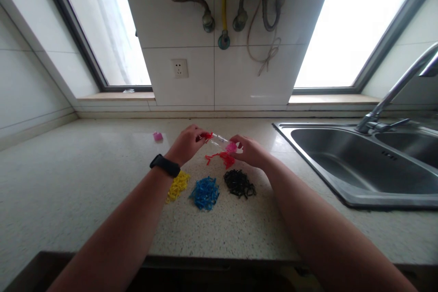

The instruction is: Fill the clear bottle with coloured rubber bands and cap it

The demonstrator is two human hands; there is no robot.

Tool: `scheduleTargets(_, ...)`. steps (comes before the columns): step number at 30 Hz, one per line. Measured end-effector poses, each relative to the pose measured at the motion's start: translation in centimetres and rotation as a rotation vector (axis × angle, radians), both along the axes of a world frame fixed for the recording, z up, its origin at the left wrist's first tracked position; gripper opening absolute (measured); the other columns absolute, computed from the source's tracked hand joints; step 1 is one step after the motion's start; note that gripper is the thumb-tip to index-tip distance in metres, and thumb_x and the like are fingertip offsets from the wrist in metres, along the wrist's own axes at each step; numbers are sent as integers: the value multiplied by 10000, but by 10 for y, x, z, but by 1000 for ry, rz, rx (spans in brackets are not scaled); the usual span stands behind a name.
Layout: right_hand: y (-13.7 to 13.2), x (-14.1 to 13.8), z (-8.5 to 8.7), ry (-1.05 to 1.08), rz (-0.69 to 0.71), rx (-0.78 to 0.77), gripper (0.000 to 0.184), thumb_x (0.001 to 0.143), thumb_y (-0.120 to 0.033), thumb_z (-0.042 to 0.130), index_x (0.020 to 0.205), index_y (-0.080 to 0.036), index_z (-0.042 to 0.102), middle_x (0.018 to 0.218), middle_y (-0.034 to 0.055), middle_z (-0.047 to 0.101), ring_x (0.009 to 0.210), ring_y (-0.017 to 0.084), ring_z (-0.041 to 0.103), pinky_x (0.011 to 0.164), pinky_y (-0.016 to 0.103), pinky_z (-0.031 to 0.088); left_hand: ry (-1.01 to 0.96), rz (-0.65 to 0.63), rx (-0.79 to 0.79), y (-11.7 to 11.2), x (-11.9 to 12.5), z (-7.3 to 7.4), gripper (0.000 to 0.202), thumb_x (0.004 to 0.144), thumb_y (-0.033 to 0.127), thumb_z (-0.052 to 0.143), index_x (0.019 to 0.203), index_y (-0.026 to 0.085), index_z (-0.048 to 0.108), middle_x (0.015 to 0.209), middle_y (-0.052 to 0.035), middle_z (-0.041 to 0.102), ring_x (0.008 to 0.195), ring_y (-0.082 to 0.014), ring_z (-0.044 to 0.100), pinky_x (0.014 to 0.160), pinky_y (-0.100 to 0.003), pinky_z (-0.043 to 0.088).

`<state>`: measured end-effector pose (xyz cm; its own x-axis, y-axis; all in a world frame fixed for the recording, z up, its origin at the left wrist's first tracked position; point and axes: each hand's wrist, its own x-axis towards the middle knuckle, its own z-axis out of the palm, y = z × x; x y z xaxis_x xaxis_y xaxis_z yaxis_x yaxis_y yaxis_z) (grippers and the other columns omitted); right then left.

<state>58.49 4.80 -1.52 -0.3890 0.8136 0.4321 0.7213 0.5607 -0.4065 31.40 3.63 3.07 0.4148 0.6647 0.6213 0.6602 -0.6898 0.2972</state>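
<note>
My left hand (pixel 187 143) is closed in a pinch on a few red rubber bands (pixel 206 136) at the mouth of a small clear bottle (pixel 221 140). My right hand (pixel 249 150) grips the bottle's other end, which looks pink, and holds it tilted above the counter. More red bands (pixel 222 159) lie just below the bottle. In front of my hands lie separate piles of yellow bands (pixel 178 186), blue bands (pixel 205 192) and black bands (pixel 239 183). A black wristband (pixel 164 165) sits on my left wrist.
A small pink cap-like object (pixel 158 136) lies on the speckled stone counter (pixel 85 178) to the left. A steel sink (pixel 359 164) with a tap (pixel 393 96) fills the right side. Behind are a tiled wall, a socket (pixel 179 68), pipes and two windows.
</note>
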Motion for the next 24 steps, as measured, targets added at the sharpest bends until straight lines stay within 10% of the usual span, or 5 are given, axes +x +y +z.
scheduleTargets(24,-3,-3,3,44,9,9,404,756,-346,739,1134,-227,662,954,57,691,765,179,580,683,300,425,78,60,21,-9,4,9,181,904,177,634,1067,165,712,953,-74,733,855,-190,666,807,-306,491)
